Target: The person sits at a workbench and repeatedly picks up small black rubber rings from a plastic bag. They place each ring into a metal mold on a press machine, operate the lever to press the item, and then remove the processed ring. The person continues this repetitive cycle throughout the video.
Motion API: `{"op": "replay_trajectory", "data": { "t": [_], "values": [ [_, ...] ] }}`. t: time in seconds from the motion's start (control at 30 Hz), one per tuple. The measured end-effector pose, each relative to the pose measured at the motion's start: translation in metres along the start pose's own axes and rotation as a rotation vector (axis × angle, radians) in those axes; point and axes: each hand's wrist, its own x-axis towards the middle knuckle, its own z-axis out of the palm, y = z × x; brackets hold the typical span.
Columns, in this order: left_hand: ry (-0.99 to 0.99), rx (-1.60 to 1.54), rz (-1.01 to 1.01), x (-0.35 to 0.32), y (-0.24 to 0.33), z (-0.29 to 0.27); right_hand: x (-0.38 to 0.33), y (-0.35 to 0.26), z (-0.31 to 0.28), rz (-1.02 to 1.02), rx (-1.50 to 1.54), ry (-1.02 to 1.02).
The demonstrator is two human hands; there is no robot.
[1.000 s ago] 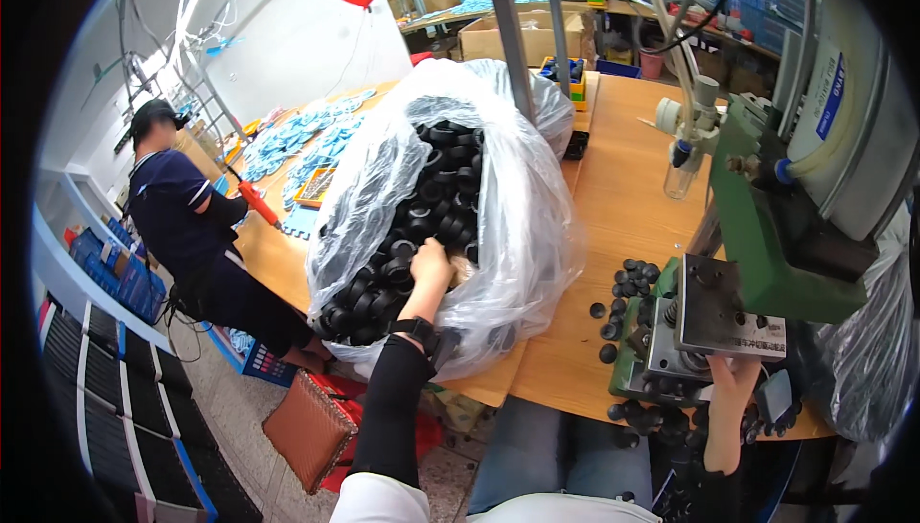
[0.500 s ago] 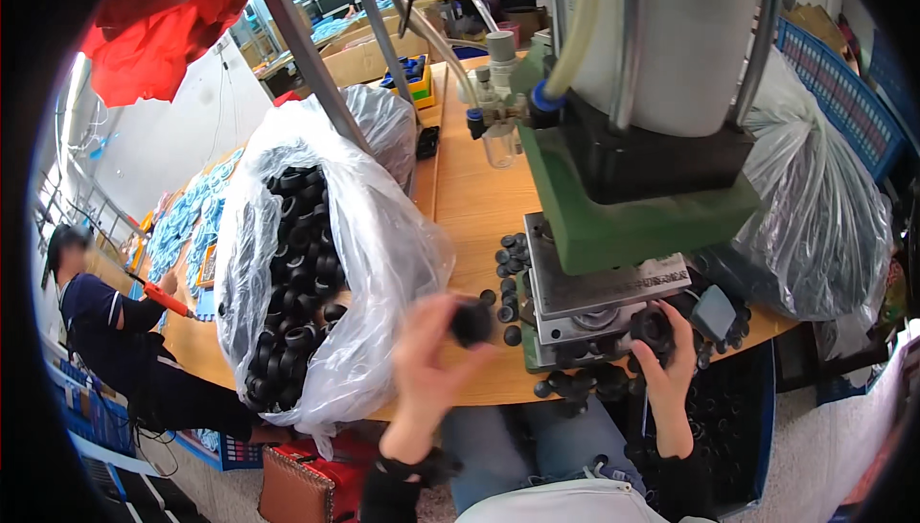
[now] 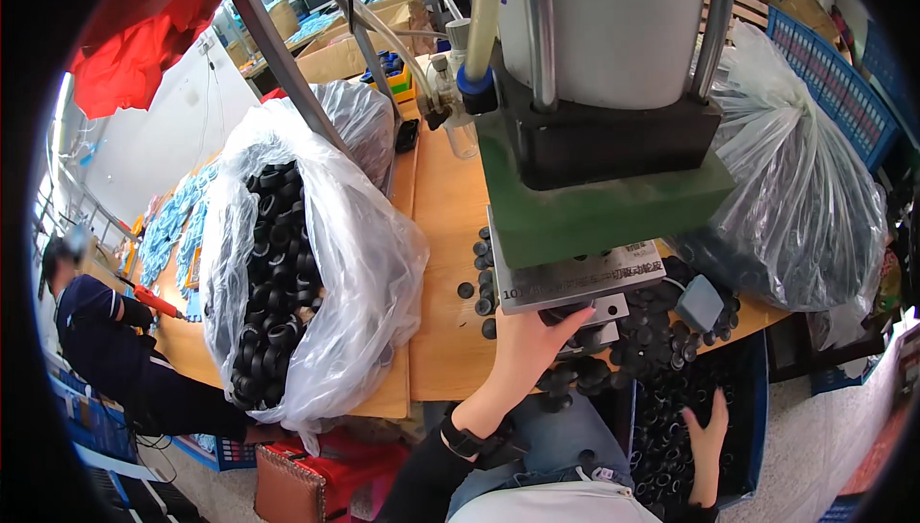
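Observation:
My left hand (image 3: 525, 349) reaches in under the metal die plate (image 3: 586, 284) of the press, its thumb and fingers around a black rubber ring (image 3: 558, 314). The die's upper plate partly hides that ring and my fingertips. Above the plate is the green press block (image 3: 613, 212). Lower right, my right hand (image 3: 707, 435) is open with thumb and fingers apart, holding nothing. It is over a blue crate (image 3: 763, 408) that contains many black rings (image 3: 666, 427).
Left of the press, a clear plastic bag (image 3: 379, 269) holds black rubber rings (image 3: 278, 255). Small black discs (image 3: 661, 341) lie around the die beside a grey box-shaped pedal or switch (image 3: 701, 305). Another tied bag (image 3: 800, 178) stands right. A co-worker (image 3: 105, 331) works far left.
My left hand has carried its black ring rightward into the die area. My right hand has left the die, moved down over the crate and let go of its ring. The view has shifted slightly.

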Motion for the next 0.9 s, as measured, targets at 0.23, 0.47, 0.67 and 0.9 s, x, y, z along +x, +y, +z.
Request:
{"op": "replay_trajectory", "data": {
  "t": [0.23,0.47,0.67,0.9],
  "values": [
    [0.063,0.053,0.055,0.001,0.0,0.003,0.122,-0.111,0.03,-0.435,-0.191,0.108],
    [-0.105,0.114,0.157,-0.025,0.021,-0.048,0.139,-0.112,0.038,-0.387,-0.366,-0.035],
    [0.464,0.37,0.17,-0.067,-0.02,-0.178,0.121,-0.143,0.015,-0.605,0.109,0.022],
    [0.316,0.971,-0.624,-0.032,-0.182,-0.303,0.085,-0.264,0.035,-0.526,0.811,-0.221]
  ]
}}
